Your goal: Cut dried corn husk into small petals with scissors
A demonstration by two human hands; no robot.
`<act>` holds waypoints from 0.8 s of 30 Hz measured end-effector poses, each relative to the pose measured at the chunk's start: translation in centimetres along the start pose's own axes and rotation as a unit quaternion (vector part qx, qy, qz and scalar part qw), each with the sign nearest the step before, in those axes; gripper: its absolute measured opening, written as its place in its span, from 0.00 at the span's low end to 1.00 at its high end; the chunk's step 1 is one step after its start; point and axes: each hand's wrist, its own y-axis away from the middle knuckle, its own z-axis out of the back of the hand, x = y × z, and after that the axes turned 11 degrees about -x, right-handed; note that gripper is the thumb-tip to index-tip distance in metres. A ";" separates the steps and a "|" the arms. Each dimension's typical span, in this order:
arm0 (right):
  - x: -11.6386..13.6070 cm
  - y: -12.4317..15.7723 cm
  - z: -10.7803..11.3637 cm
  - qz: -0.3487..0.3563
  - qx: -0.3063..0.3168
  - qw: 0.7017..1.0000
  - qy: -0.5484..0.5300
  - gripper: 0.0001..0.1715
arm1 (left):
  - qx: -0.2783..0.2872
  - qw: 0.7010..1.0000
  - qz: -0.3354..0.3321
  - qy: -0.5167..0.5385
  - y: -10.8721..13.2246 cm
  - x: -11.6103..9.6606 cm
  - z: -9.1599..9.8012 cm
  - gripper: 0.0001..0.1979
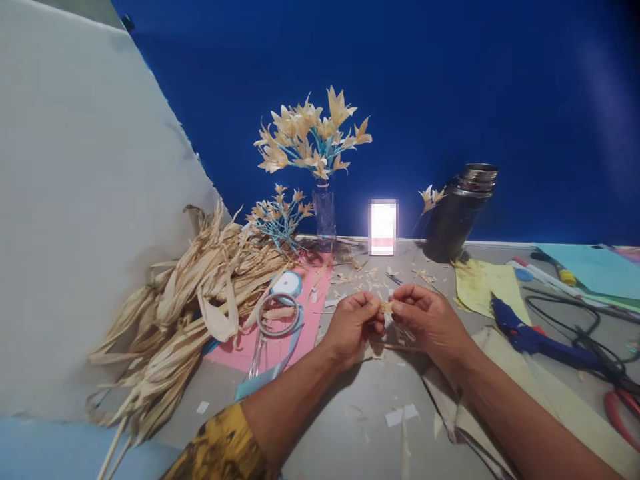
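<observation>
Husk sits pinched in the left hand and the right hand at once, above the grey table.

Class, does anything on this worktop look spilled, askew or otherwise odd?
Pale scraps lie strewn over the grey worktop, like litter. The dark flask stands uncapped and seems to lean, though lens distortion may explain that. A pixelated block oddly hides something before the blue wall.
</observation>
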 end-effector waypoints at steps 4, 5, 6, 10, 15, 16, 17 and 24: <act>0.2 0.1 0.0 -0.008 0.001 1.000 0.016 0.20 | 0.012 0.998 -0.034 -0.049 0.2 0.1 0.0 0.24; 0.4 0.1 0.0 -0.009 0.009 1.000 0.024 0.20 | 0.018 0.997 -0.037 -0.066 0.2 0.1 0.0 0.23; 0.5 0.2 0.0 -0.012 0.021 0.999 0.032 0.19 | 0.026 0.996 -0.032 -0.078 0.3 0.2 0.0 0.22; 0.9 0.4 0.0 -0.044 0.096 0.994 0.002 0.19 | 0.081 0.996 0.032 -0.017 0.5 0.4 0.1 0.18; 1.5 0.4 0.2 -0.089 0.141 0.984 -0.058 0.20 | 0.133 0.982 0.090 0.103 0.6 -0.1 0.1 0.15; 1.6 0.3 0.4 -0.094 0.143 0.983 -0.066 0.20 | 0.132 0.979 0.098 0.117 0.7 -0.2 0.1 0.15; 1.7 0.2 0.5 -0.096 0.143 0.982 -0.073 0.20 | 0.129 0.978 0.103 0.126 0.7 -0.4 0.1 0.14; 1.3 -0.2 0.8 -0.071 0.130 0.987 -0.058 0.18 | 0.083 0.995 0.062 0.014 0.5 -0.2 0.2 0.17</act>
